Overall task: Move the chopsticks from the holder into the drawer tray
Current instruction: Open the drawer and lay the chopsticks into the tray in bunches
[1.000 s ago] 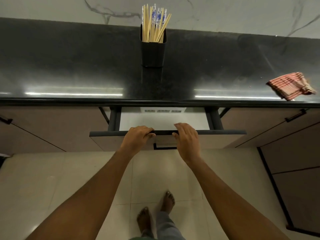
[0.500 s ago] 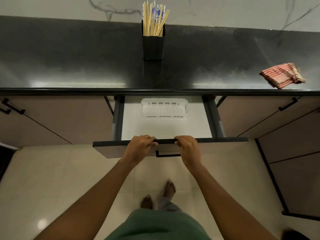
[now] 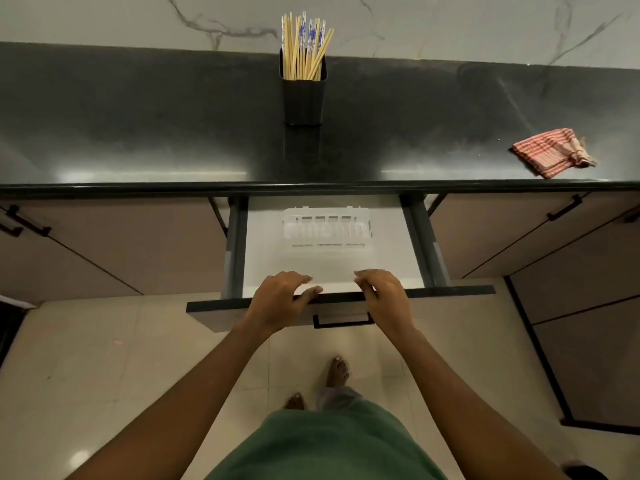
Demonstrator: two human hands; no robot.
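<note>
Left hand (image 3: pixel 280 301) and right hand (image 3: pixel 386 296) sat over drawer front (image 3: pixel 450 292), fingers loosely curled, holding nothing. Tray (image 3: pixel 327 230) lay just beyond them; chopsticks (image 3: pixel 304 50) stood in holder (image 3: pixel 304 102) farther beyond.

The bench (image 3: pixel 138 133) is glossy dark stone; the wall (image 3: pixel 450 26) is veined marble. Chopsticks (image 3: pixel 304 53) look wooden, the tray (image 3: pixel 327 228) white plastic, the rag (image 3: pixel 550 152) striped cloth.

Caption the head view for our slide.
Left hand and right hand at the open drawer front; tray inside; chopsticks in holder on counter.
</note>
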